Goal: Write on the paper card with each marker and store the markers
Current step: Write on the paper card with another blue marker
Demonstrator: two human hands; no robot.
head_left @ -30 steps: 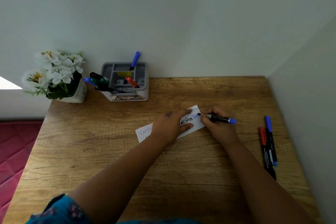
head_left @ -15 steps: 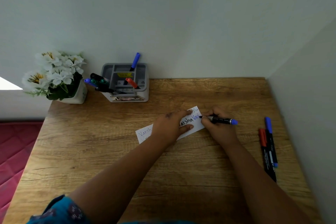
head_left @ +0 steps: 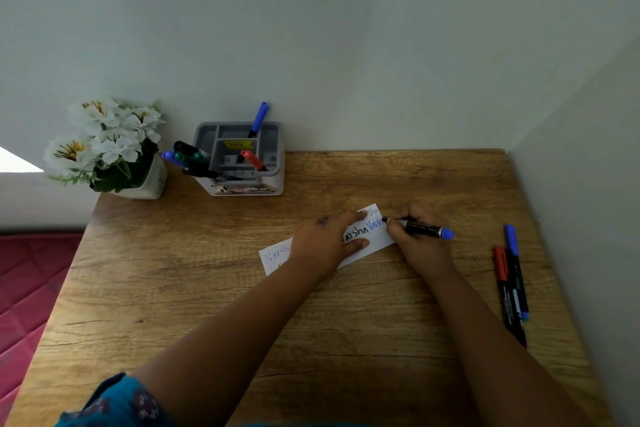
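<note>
A white paper card (head_left: 375, 239) lies on the wooden table (head_left: 207, 288), with words written on it in blue and black. My left hand (head_left: 322, 243) presses flat on the card's middle and hides part of it. My right hand (head_left: 415, 243) grips a black marker with a blue end (head_left: 424, 229), its tip touching the card's right end beside blue lettering. A red marker (head_left: 502, 274) and a blue marker (head_left: 516, 263) lie side by side near the table's right edge. A grey organiser (head_left: 273, 163) at the back holds several markers.
A white pot of white flowers (head_left: 107, 149) stands at the table's back left corner. Walls close off the back and the right side. A red mattress (head_left: 31, 281) lies below the table's left edge.
The marker tip has crept slightly to the right along the card, adding blue letters. My left hand has stayed on the card.
</note>
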